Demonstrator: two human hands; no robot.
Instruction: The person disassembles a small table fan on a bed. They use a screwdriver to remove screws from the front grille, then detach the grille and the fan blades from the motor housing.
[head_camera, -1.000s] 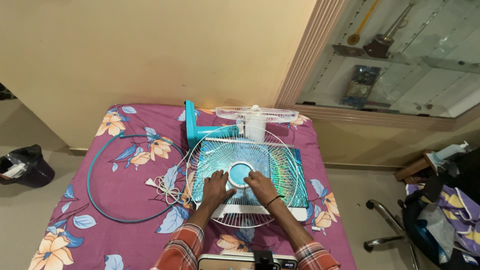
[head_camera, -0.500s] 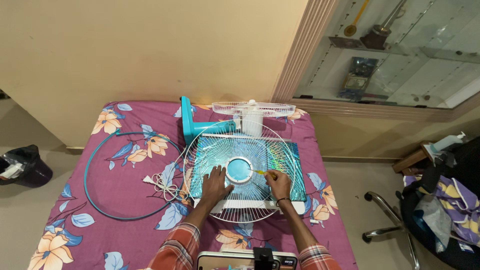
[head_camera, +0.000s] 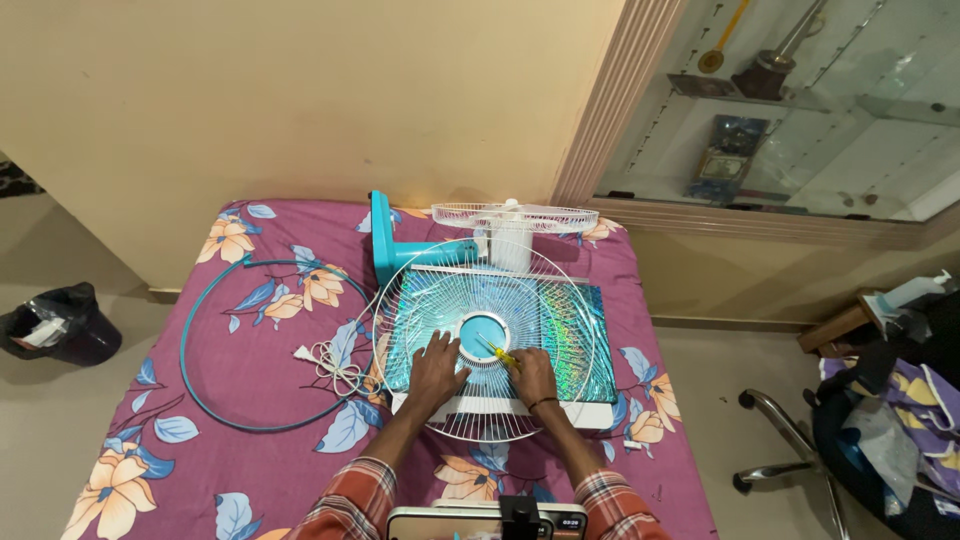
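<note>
L hand (head_camera: 436, 366): flat, fingers spread, palm down on white wire fan grille (head_camera: 485, 335), just L of its hub; grips nothing.
R hand (head_camera: 533, 374): closed round a small yellow-handled screwdriver (head_camera: 497, 352), tip aimed twd the hub.
Grille: round, lies flat atop a shiny holographic-teal box (head_camera: 580, 335), mid-bed, right in front of the person.
Hub: teal ring (head_camera: 482, 333) at grille ctr, between both hands.
Bed: purple floral sheet (head_camera: 250, 400).
Behind grille: teal fan stand (head_camera: 400, 250) on its side, w/ white motor unit and 2nd grille (head_camera: 512, 218) near the wall.
L of grille: white coiled cord w/ plug (head_camera: 330, 362); teal hoop (head_camera: 265, 345) flat on sheet, well apart from hands.
Floor: black bag (head_camera: 60, 322) far L; chair w/ clothes (head_camera: 880, 420) far R.
</note>
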